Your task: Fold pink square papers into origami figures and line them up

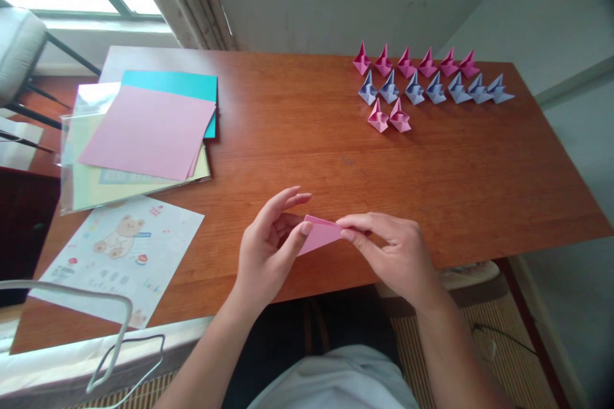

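A folded piece of pink paper (320, 238) is held between my two hands above the front part of the table. My left hand (272, 239) pinches its left end between thumb and fingers, with the index finger raised off the paper. At the paper's right corner, the thumb and fingertips of my right hand (386, 249) are closed on it. The palm-side fingers of the left hand are partly hidden behind the thumb and paper.
Rows of folded paper figures stand at the back right: magenta (407, 64), lilac (415, 89) and pink (400, 117). Pink sheets (148, 131), a teal sheet (192, 84) and a plastic packet (144, 192) lie at left. A bear-printed sheet (163, 230) lies nearer, beside a white cable-like bar (125, 307).
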`<state>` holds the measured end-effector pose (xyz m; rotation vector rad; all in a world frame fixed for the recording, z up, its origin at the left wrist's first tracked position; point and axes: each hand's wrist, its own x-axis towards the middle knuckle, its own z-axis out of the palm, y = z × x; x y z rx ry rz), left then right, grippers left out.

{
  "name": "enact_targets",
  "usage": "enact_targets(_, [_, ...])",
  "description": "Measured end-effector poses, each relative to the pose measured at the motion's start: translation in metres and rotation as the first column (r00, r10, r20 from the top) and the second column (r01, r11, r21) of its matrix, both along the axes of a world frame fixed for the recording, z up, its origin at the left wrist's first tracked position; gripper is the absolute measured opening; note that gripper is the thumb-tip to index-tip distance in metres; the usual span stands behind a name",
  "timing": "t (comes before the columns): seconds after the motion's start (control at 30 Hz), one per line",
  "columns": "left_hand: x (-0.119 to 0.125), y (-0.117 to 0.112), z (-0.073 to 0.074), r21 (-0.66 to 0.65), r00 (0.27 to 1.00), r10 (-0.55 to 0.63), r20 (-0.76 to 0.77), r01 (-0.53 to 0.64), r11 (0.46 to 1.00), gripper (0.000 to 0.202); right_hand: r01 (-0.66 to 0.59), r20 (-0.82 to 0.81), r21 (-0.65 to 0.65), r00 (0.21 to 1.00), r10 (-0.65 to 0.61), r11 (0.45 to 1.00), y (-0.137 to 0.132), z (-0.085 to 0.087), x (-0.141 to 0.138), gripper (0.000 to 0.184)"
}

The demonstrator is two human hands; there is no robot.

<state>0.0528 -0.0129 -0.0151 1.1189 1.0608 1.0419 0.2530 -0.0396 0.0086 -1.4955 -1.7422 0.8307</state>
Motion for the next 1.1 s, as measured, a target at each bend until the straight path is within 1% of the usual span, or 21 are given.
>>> enact_targets(0.07, [-0.002, 0.003, 0.004, -0.061, 1.0, -0.006, 0.026, 0.007, 0.998, 0.042, -0.014, 0.019, 0.003, 1.0, 0.014, 1.0, 0.001, 0.0, 0.0, 0.012])
enact_targets(0.17, [-0.005, 0.006, 0.007, -0.127, 1.0, -0.018, 0.011, 0.019, 0.992, 0.036, -0.014, 0.027, 0.01, 1.0, 0.014, 1.0, 0.001, 0.0, 0.0, 0.013])
enact_targets(0.27, [-0.004, 0.006, 0.007, -0.166, 1.0, -0.023, 0.008, 0.024, 0.986, 0.026, 0.066, -0.015, 0.011, 0.998, -0.065, 0.998, 0.0, 0.0, 0.0, 0.015])
enact_targets(0.37, [0.002, 0.005, 0.01, -0.18, 0.999, 0.001, 0.04, 0.006, 0.984, 0.018, 0.168, -0.126, -0.031, 0.977, -0.171, 0.985, -0.001, -0.004, -0.001, 0.022])
enact_targets(0.43, [0.005, 0.005, 0.014, -0.185, 0.999, 0.028, 0.043, -0.019, 0.983, 0.015, 0.205, -0.169, -0.051, 0.963, -0.211, 0.977, -0.003, -0.006, -0.002, 0.022])
enact_targets(0.53, [0.008, 0.005, 0.018, -0.169, 0.999, 0.046, -0.009, -0.046, 0.985, 0.016, 0.221, -0.123, -0.009, 0.968, -0.221, 0.975, -0.003, -0.007, -0.004, 0.017])
enact_targets(0.63, [0.008, 0.006, 0.017, -0.155, 0.998, 0.05, -0.041, -0.056, 0.986, 0.017, 0.213, -0.098, 0.009, 0.973, -0.211, 0.977, -0.003, -0.006, -0.004, 0.019])
enact_targets(0.73, [0.008, 0.008, 0.013, -0.171, 0.998, 0.067, -0.006, -0.067, 0.983, 0.017, 0.229, -0.185, -0.036, 0.955, -0.232, 0.973, -0.004, -0.007, -0.005, 0.023])
enact_targets(0.83, [0.011, 0.009, 0.009, -0.21, 0.987, 0.143, 0.072, -0.125, 0.97, 0.018, 0.255, -0.316, -0.104, 0.908, -0.275, 0.961, -0.005, -0.011, -0.009, 0.028])
enact_targets(0.9, [0.013, 0.009, 0.008, -0.253, 0.973, 0.203, 0.111, -0.17, 0.952, 0.02, 0.223, -0.372, -0.148, 0.89, -0.263, 0.963, -0.007, -0.013, -0.014, 0.028])
enact_targets(0.97, [0.015, 0.009, 0.009, -0.281, 0.962, 0.244, 0.123, -0.202, 0.938, 0.022, 0.16, -0.393, -0.177, 0.893, -0.219, 0.971, -0.008, -0.014, -0.02, 0.026])
enact_targets(1.1, [0.016, 0.007, 0.009, -0.265, 0.963, 0.25, 0.099, -0.216, 0.94, 0.021, 0.064, -0.397, -0.199, 0.907, -0.141, 0.978, -0.009, -0.007, -0.028, 0.021])
